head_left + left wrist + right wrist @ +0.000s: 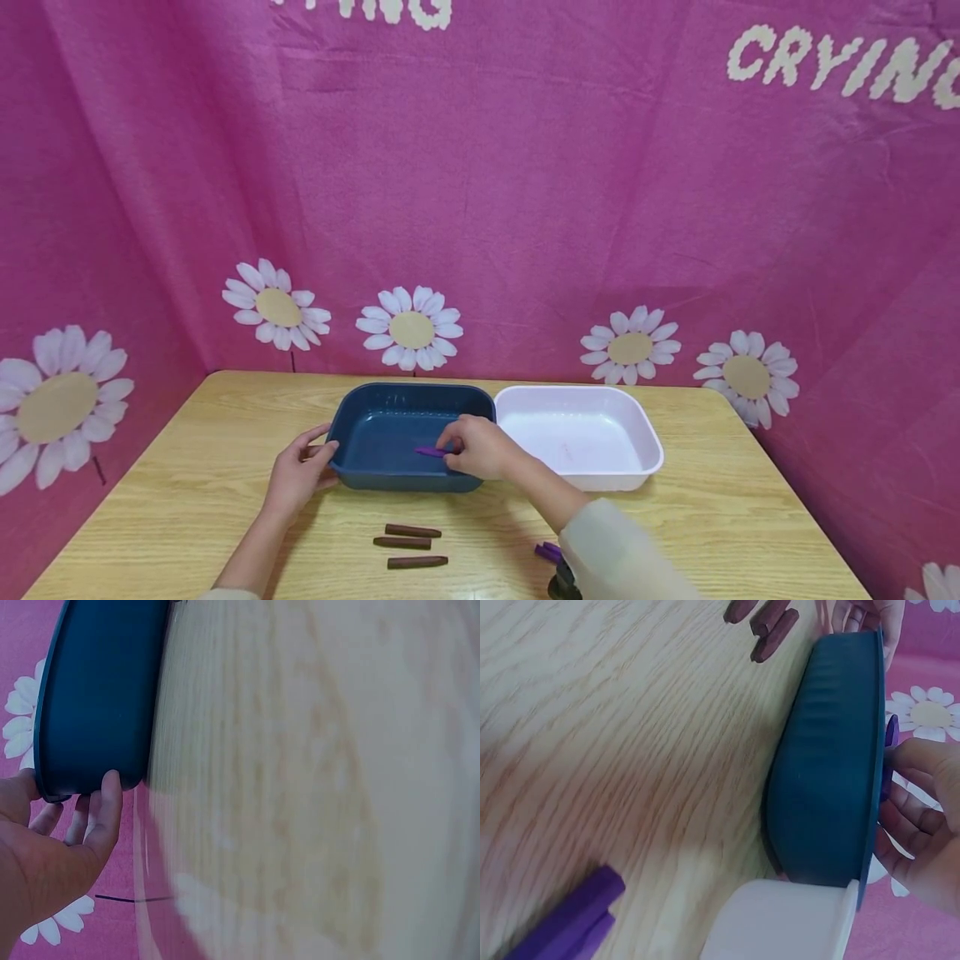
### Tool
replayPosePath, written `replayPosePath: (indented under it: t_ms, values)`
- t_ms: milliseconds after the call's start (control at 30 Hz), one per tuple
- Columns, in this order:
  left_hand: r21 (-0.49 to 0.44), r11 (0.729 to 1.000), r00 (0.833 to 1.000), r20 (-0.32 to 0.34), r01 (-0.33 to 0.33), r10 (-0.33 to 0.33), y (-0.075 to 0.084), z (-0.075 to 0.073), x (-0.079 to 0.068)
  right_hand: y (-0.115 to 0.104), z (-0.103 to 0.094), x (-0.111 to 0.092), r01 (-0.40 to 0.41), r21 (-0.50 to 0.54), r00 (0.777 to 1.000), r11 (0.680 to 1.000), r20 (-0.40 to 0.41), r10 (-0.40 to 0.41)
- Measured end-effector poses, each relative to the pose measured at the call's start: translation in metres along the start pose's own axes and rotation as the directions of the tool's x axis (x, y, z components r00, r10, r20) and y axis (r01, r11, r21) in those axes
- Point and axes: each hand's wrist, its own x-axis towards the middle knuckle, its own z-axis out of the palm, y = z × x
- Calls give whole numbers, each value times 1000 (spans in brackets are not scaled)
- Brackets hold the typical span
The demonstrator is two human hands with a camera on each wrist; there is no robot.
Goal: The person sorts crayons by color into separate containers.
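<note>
Blue plastic tub (slightly glossy), woodgrain table

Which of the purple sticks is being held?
The purple stick over the dark blue tray: the right hand pinches it. The other purple sticks lie on the table.

The pale, wood-grained tabletop has rounded far corners. Towards its far edge stand a dark blue tray and a white tray, side by side, rims touching. Three brown sticks lie in front of the first; purple sticks lie farther right.
</note>
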Motion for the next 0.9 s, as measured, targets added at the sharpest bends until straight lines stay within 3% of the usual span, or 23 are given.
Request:
replayPosePath:
  t_ms: [900]
  values:
    - [4, 1000, 1000, -2, 7, -7, 1, -1, -2, -5, 24, 22, -130, 111, 991, 985, 44, 125]
